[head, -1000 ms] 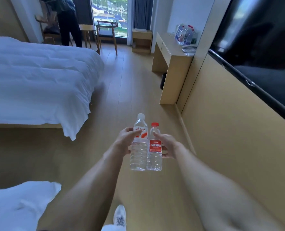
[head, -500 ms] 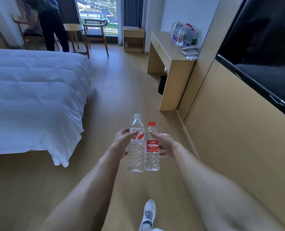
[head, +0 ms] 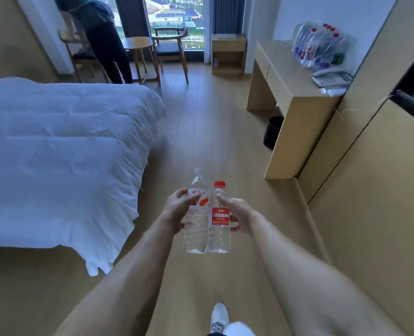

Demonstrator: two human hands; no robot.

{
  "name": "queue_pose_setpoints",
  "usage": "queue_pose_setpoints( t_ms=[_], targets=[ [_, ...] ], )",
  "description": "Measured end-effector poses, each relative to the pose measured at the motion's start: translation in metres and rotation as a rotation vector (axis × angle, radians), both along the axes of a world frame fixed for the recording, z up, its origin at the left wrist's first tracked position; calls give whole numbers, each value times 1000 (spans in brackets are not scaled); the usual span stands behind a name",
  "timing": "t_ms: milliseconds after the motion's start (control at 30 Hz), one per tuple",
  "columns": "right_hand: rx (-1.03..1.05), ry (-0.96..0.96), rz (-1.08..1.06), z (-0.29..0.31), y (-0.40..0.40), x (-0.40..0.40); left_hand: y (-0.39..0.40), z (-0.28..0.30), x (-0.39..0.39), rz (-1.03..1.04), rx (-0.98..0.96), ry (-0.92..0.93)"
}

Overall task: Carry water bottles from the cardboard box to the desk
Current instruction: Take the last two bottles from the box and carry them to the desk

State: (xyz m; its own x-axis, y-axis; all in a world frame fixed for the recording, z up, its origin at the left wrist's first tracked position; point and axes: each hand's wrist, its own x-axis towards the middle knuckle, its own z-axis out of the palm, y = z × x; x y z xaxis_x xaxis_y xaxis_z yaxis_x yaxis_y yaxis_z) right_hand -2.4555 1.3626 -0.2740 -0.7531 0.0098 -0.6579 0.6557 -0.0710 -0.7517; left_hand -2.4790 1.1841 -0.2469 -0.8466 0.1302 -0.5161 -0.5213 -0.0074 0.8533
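Note:
My left hand point(head: 177, 209) grips a clear water bottle with a white cap point(head: 196, 226), held upright in front of me. Pressed against its right side is a second bottle with a red cap and red label point(head: 219, 229), gripped by my right hand point(head: 237, 212). The wooden desk point(head: 288, 93) stands ahead on the right against the wall. Several water bottles point(head: 318, 46) are clustered at its far end. The cardboard box is out of view.
A bed with a white duvet point(head: 55, 154) fills the left. A phone point(head: 332, 78) lies on the desk, a black bin point(head: 272, 132) under it. A person point(head: 99, 37) stands by chairs and a round table point(head: 138, 42) near the window. Wooden floor runs between bed and desk.
I have walked forward: the desk and the bed's end have come nearer and the desk's bottles look bigger. Both hands keep the same hold on the two bottles.

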Motion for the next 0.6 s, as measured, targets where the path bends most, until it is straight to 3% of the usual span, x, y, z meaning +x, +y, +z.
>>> queue_pose_setpoints(
  t_ms=[600],
  targets=[
    [56, 35, -90, 1, 98, -262, 99, -5, -285, -104, 49, 31]
  ],
)
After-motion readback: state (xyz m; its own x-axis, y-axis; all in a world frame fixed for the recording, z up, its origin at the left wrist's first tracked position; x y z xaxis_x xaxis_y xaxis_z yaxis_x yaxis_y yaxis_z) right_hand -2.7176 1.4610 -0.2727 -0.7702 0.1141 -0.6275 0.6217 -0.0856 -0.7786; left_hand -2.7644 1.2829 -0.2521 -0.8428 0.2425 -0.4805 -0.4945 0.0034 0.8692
